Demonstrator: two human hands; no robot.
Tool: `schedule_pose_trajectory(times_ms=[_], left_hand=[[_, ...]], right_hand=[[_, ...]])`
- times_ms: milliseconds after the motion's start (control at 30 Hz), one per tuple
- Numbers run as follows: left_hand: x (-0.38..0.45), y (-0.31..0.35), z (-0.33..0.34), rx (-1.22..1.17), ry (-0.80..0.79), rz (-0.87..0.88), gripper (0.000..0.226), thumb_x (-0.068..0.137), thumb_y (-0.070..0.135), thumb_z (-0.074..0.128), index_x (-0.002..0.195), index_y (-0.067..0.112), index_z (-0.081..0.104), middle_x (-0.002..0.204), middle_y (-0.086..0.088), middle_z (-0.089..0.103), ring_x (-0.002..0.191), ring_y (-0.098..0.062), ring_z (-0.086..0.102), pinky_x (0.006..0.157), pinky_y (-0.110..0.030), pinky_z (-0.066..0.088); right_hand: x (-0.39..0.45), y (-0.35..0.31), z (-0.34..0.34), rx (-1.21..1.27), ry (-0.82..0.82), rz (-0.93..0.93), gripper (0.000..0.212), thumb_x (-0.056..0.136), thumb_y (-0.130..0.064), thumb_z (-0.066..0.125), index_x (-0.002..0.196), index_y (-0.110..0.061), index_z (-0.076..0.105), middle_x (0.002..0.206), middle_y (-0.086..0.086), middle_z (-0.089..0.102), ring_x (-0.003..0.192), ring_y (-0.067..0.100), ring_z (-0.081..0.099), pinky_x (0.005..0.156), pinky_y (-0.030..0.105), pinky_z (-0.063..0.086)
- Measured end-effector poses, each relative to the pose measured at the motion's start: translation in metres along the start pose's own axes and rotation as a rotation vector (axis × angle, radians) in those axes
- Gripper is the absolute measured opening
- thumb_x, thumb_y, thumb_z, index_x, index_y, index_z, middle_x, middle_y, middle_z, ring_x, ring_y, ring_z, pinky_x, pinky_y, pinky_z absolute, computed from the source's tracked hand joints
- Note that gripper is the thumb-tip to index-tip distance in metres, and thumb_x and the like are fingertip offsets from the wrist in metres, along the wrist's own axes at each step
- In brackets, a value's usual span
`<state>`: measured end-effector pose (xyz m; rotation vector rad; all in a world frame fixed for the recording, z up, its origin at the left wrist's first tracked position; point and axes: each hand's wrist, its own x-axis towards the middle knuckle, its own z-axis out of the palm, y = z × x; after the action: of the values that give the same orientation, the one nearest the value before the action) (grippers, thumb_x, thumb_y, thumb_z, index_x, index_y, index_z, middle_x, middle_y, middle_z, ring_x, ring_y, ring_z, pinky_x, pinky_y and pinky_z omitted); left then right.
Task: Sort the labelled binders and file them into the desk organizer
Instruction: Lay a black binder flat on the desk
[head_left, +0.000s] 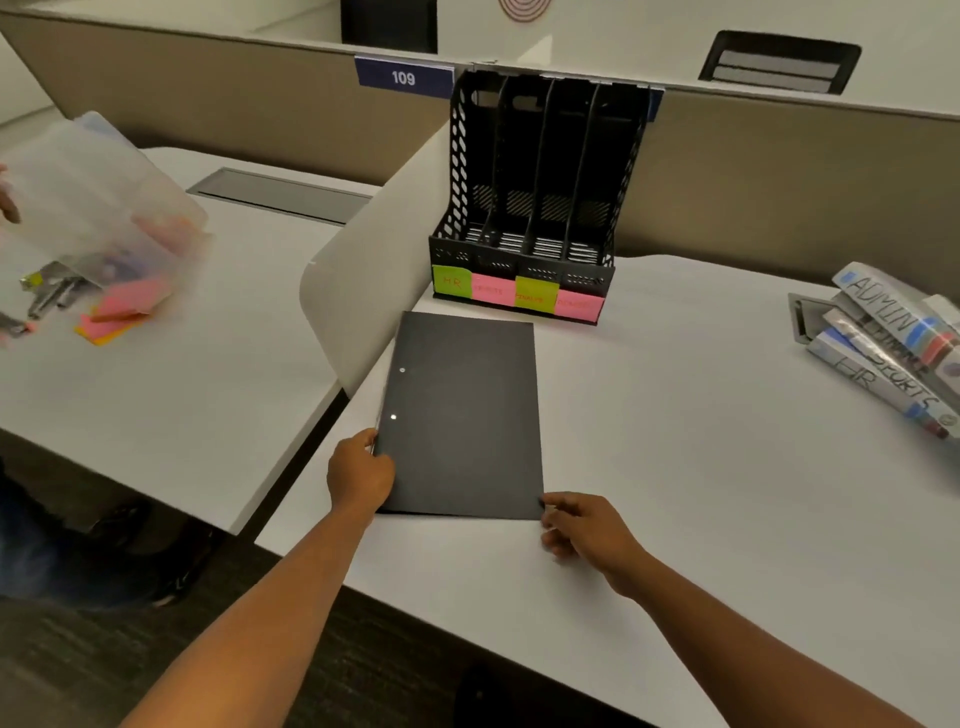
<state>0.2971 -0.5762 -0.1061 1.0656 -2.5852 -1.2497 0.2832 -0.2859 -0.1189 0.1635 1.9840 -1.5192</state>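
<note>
Black folder (460, 415) flat on white surface (675, 467), just in front of black desk organizer (535, 197). Left hand (358, 473) grips folder's near left edge, fingers curled on it. Right hand (587, 525) at near right corner, fingertips touching the corner; grip unclear. Organizer upright, 4 slots, 4 sticky labels (517, 296) along its base, green and pink alternating, leftmost reads HR. Stack of labelled binders (893, 348) at far right, spines reading ADMIN and HR. Clear plastic box (98, 192) and sticky note pads (124, 312) on neighbouring desk at left.
</note>
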Motion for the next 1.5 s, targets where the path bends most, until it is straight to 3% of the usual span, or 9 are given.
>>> schedule_pose_trajectory(times_ms=[100,233,300,400,667,833,1100,1267,1500], left_hand=[[0.001,0.004,0.003,0.132,0.013,0.032,0.033,0.089,-0.007,0.049,0.118,-0.001,0.065,0.107,-0.019,0.068,0.083,-0.026,0.056,0.071,-0.031,0.042],[-0.002,0.003,0.017,0.261,0.059,0.047,0.018,0.086,0.003,0.052,0.102,0.001,0.061,0.105,-0.020,0.064,0.100,-0.041,0.058,0.079,-0.045,0.051],[-0.010,0.007,0.033,0.350,0.075,0.081,0.035,0.088,0.010,0.055,0.121,0.000,0.058,0.127,-0.022,0.056,0.122,-0.044,0.047,0.099,-0.055,0.045],[-0.037,0.033,0.064,0.413,0.075,0.131,0.057,0.093,0.016,0.057,0.147,0.003,0.042,0.156,-0.019,0.033,0.145,-0.040,0.024,0.118,-0.050,0.026],[-0.090,0.115,0.165,0.257,-0.068,0.312,0.051,0.095,0.015,0.057,0.144,0.008,0.048,0.158,-0.014,0.033,0.147,-0.030,0.025,0.119,-0.038,0.020],[-0.091,0.119,0.174,0.360,-0.025,0.162,0.056,0.095,0.031,0.055,0.146,0.010,0.045,0.159,-0.014,0.032,0.148,-0.031,0.023,0.119,-0.046,0.025],[-0.085,0.092,0.155,0.563,-0.118,0.048,0.076,0.093,0.054,0.054,0.154,0.017,0.027,0.165,-0.011,0.009,0.151,-0.036,0.005,0.118,-0.056,0.019],[-0.067,0.065,0.139,0.606,-0.238,0.139,0.073,0.094,0.049,0.056,0.153,0.017,0.026,0.165,-0.015,0.003,0.151,-0.039,0.003,0.120,-0.053,0.019],[-0.039,0.040,0.100,0.631,-0.343,0.204,0.071,0.095,0.041,0.059,0.154,0.022,0.026,0.166,-0.011,0.002,0.152,-0.037,-0.002,0.121,-0.053,0.016]], right_hand=[[-0.001,0.002,-0.005,-0.015,-0.043,-0.020,0.019,0.096,-0.013,0.056,0.097,-0.026,0.071,0.095,0.014,0.072,0.078,0.022,0.071,0.073,0.038,0.059],[-0.003,0.010,-0.027,-0.037,-0.083,-0.021,0.018,0.096,-0.016,0.058,0.111,-0.020,0.066,0.103,0.016,0.072,0.082,0.023,0.072,0.073,0.036,0.059],[-0.002,0.016,-0.048,-0.060,-0.058,-0.031,0.024,0.095,-0.016,0.059,0.118,-0.018,0.065,0.099,0.015,0.073,0.080,0.023,0.071,0.072,0.037,0.059],[-0.004,0.024,-0.091,-0.067,0.011,-0.070,0.025,0.093,-0.016,0.061,0.117,-0.017,0.068,0.089,0.012,0.074,0.072,0.020,0.068,0.067,0.035,0.056],[-0.023,0.037,-0.201,-0.002,0.112,-0.126,0.023,0.094,-0.014,0.059,0.114,-0.021,0.068,0.102,0.005,0.072,0.081,0.016,0.071,0.071,0.031,0.056],[-0.031,0.049,-0.232,-0.065,0.139,-0.123,0.021,0.093,-0.015,0.059,0.110,-0.022,0.070,0.100,-0.001,0.073,0.083,0.018,0.072,0.075,0.036,0.058],[-0.017,0.030,-0.189,-0.267,0.071,-0.211,0.020,0.095,-0.023,0.058,0.109,-0.029,0.070,0.104,-0.010,0.069,0.081,0.008,0.071,0.079,0.040,0.058],[-0.003,0.008,-0.138,-0.433,0.042,-0.265,0.025,0.097,-0.025,0.055,0.117,-0.028,0.069,0.111,-0.012,0.066,0.093,0.005,0.064,0.074,0.020,0.049],[0.018,-0.014,-0.062,-0.617,0.028,-0.316,0.028,0.098,-0.022,0.053,0.123,-0.023,0.066,0.118,-0.004,0.063,0.100,0.010,0.061,0.091,0.025,0.046]])
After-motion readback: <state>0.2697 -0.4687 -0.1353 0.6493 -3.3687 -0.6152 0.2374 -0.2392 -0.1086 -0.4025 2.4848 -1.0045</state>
